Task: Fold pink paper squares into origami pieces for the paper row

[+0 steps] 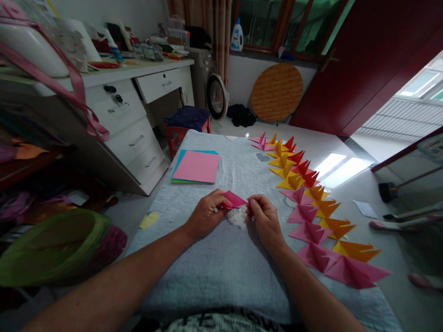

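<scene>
Between my hands, above the middle of the cloth, is a small folded piece of bright pink origami paper. My left hand grips its left end between thumb and fingers. At its pointed right tip, my right hand pinches with thumb and forefinger. Beyond my left hand lies a stack of square paper sheets, pink on top with blue and green edges showing. To my right stand rows of folded paper cranes in pink, yellow, orange and red.
A pale blue quilted cloth covers the surface in front of me. At left are a white desk, a stool and a green-lined bin. A washing machine with its door ajar and a round wooden board stand at the back.
</scene>
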A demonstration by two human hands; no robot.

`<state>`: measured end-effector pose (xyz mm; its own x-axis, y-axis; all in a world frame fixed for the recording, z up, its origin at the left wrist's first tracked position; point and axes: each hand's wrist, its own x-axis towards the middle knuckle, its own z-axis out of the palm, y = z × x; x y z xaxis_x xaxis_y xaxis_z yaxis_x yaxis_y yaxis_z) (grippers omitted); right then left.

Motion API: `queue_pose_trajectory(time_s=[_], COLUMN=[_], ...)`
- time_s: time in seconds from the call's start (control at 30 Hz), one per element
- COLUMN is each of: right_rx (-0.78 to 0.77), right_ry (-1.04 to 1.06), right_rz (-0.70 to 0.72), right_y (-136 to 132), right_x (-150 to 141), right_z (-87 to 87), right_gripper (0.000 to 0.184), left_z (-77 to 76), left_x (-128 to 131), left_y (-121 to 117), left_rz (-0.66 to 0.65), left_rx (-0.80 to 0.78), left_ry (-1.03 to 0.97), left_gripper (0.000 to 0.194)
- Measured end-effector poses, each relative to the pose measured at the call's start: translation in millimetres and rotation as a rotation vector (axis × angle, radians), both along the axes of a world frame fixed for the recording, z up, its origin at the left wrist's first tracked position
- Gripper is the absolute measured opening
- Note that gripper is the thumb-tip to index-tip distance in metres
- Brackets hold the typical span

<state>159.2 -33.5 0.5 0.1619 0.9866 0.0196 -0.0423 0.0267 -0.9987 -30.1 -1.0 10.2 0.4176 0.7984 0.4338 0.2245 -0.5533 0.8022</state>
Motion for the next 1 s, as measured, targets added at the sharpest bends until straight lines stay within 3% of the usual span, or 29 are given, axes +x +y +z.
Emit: queue_pose_trajectory(time_s=[0.37,0.53,0.77,1.0], right_rx=[-0.043,-0.046,0.147,0.333], right_ry=[0.090,0.140,-0.019,-0.251], right_rz=[0.118,0.142,0.090,0.063], right_y=[0.9,0.4,-1.8,-5.8], right_x=[-2.2,-2.6,1.3,5.5], right_z=[1.8,1.1,0.1,-3.4], right_gripper=[0.025,0.026,0.014,0.023], left_z=[-4.7,8.3,28.0,19.5], left_x=[-0.9,2.0,8.3,12.9], left_y=[-2.1,-6.8,2.9,7.7], left_rz=[-0.053,-0.059,-0.085,-0.111], left_rx=[0.007,-0.040,-0.203,-0.451], left_ry=[-0.006,0.031,0.036,-0.155], left_gripper=[0.011,0.011,0.008,0.012])
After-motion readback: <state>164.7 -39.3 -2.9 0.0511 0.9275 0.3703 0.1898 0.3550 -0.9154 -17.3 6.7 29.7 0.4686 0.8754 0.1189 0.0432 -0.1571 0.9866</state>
